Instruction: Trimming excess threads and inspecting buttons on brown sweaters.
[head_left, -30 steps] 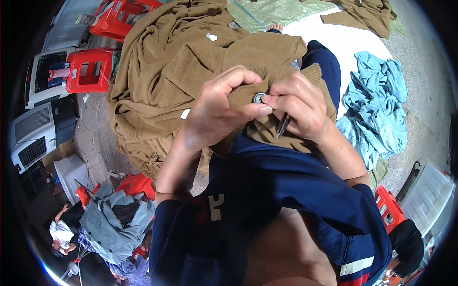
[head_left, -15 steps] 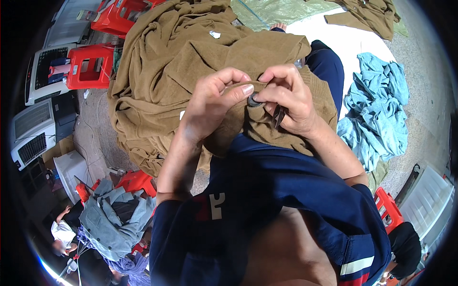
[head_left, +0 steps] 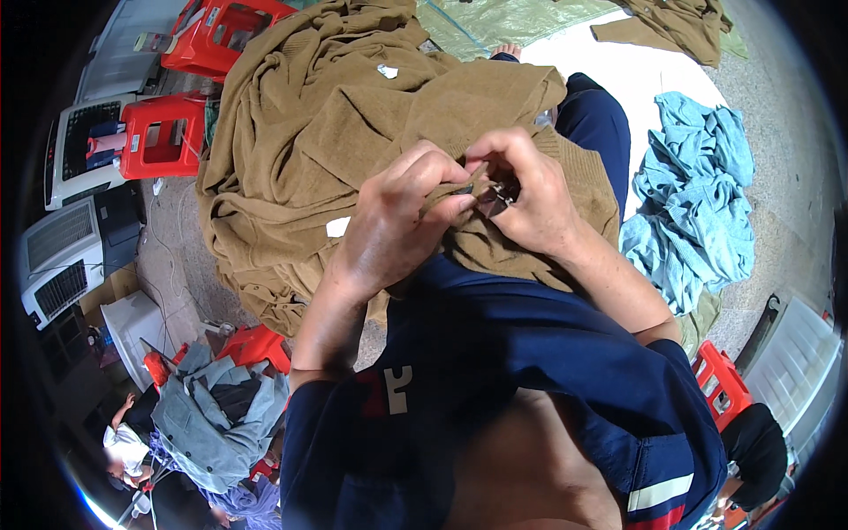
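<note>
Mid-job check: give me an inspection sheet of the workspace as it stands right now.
Surface: brown knit garments heaped over the lap; pale floor sheet beyond.
Job's things: a fold of the brown fabric pinched up between both hands; a small dark metal tool at the fold, its kind unclear.
Clutter: light blue garments on the person's right; grey clothes lower left; another brown garment at the top.
Grippers: left hand pinches the fabric; right hand holds the tool against it.
Cables: thin cords on the floor at left.
Surroundings: red plastic stools, white grilled appliances, another person at lower left.
</note>
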`<state>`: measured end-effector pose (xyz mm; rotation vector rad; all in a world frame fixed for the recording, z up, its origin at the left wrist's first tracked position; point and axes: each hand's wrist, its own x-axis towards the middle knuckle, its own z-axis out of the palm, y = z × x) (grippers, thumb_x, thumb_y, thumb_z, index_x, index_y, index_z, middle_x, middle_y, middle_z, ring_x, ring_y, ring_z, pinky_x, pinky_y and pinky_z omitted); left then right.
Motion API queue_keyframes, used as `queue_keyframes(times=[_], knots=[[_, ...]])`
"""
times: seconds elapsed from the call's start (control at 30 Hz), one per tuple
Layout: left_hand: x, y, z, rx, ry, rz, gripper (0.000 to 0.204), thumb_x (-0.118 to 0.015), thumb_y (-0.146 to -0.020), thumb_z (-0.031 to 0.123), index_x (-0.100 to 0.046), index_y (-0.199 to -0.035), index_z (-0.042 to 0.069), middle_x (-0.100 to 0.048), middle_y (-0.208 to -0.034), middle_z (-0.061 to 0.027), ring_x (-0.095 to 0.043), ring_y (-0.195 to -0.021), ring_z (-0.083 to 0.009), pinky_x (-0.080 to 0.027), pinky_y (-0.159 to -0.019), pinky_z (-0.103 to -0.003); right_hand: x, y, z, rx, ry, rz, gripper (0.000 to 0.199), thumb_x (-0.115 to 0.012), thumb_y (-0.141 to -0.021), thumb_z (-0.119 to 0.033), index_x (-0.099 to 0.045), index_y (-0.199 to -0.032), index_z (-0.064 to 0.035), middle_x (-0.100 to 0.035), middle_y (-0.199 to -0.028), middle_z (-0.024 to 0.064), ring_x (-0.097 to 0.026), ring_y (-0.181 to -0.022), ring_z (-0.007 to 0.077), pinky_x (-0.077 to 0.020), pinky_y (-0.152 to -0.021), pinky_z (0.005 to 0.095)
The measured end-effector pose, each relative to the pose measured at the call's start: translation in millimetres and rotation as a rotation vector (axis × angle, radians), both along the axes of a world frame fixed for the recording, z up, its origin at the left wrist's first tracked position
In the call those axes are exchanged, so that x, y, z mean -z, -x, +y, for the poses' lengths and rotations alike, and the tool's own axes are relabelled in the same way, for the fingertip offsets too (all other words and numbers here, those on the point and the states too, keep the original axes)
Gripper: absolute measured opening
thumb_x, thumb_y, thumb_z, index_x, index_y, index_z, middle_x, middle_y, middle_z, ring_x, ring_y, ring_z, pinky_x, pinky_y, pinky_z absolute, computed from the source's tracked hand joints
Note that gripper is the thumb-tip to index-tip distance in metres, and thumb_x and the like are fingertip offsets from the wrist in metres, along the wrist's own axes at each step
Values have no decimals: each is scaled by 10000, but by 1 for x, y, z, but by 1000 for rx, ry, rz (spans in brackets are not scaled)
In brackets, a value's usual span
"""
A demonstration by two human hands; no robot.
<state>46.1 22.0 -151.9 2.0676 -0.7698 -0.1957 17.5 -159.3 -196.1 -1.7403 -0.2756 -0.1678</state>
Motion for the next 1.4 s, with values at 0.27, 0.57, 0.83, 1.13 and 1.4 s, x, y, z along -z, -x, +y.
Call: queue_keyframes(times=[0.27, 0.57, 0.83, 1.13, 1.4], knots=[[-1, -7, 2, -14, -203, -63, 218, -731, -766, 143, -568, -850, 25, -585, -788, -100, -611, -723, -312, -493, -610, -373, 9, -5, -7, -8, 128, -73, 244, -681, -649, 76, -531, -806, -35, -606, -805, 59, -581, -675, 154, -451, -579, 267], [15, -12, -6, 51, -242, -508, 219, -746, -695, 112, -536, -708, 54, -461, -627, -81, -518, -561, -253, -424, -524, -369, 15, -6, -12, -46, -135, 280, 220, -680, -659, 65, -529, -779, -41, -543, -699, 24, -525, -595, 126, -425, -526, 274], [15, -17, 26, -125, -174, 197, 136, -721, -797, 124, -617, -827, 41, -602, -773, -53, -575, -646, -191, -441, -584, -292, 19, 3, -48, 18, 482, -63, 170, -640, -735, 7, -578, -884, -47, -579, -915, 70, -633, -808, 234, -534, -674, 358], [10, 3, 104, -247, -4, 684, 183, -744, -764, 60, -564, -783, 40, -511, -769, 50, -455, -748, -53, -364, -694, -224, 34, 9, -71, -45, 245, 253, 234, -658, -789, -17, -612, -1018, -33, -597, -920, 77, -629, -858, 242, -507, -729, 352], [-6, 10, 106, -190, 264, 849, 292, -760, -637, 63, -478, -712, 68, -458, -771, 14, -399, -712, -88, -307, -657, -218, 33, 0, -66, 104, 474, -245, 231, -685, -705, -26, -635, -929, -54, -600, -866, 62, -594, -778, 232, -486, -666, 337]])
